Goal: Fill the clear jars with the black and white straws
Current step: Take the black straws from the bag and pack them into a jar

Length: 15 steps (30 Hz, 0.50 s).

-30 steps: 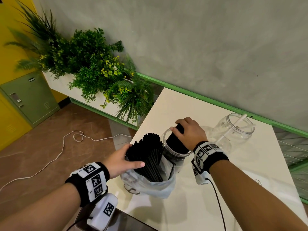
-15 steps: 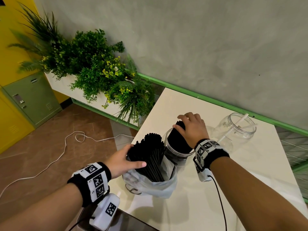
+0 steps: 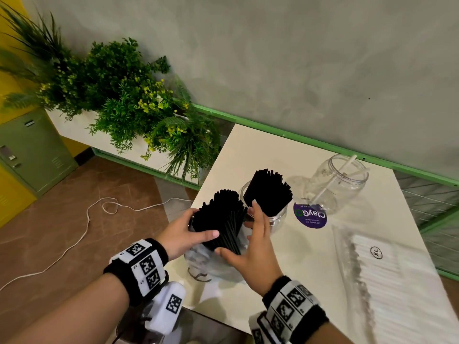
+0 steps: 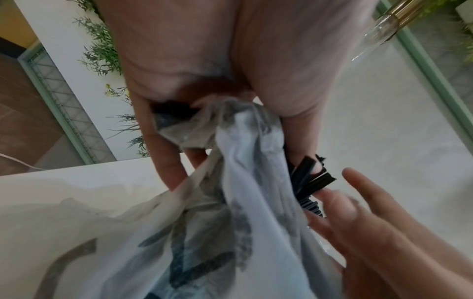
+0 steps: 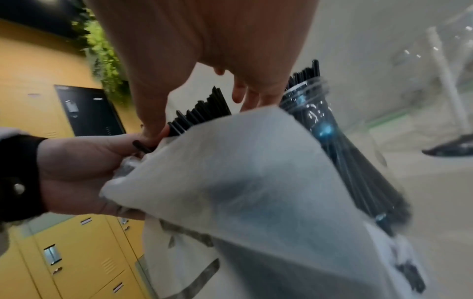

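Altogether, two clear jars are seen on the white table. One near jar is packed with a bundle of black straws that stands well above its rim; one far jar holds a single white straw. A second bundle of black straws stands in one translucent plastic bag just left of the near jar. This bagged bundle is gripped by the left hand, fingers and thumb curled round it. The right hand is held spread against the bundle's other side, fingers straight, thumb touching the straws. One flat pack of white straws lies at the right, and one round purple lid lies between the jars
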Each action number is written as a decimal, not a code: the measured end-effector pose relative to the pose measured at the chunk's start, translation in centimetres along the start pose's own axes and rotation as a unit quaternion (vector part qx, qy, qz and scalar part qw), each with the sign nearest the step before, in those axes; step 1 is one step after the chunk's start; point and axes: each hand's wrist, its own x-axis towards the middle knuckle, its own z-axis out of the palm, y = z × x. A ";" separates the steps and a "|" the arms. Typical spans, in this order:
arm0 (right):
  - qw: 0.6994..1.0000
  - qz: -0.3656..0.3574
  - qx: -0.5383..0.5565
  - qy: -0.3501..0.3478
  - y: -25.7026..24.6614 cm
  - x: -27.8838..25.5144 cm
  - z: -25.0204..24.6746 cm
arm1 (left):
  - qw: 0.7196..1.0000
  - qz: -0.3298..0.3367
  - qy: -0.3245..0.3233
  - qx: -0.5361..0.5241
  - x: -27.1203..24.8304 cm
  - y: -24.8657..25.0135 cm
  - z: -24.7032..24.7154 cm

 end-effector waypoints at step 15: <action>0.999 0.039 0.007 -0.016 0.8 0.9 1.8 | 0.999 0.008 0.008 -0.049 -0.9 -0.3 0.7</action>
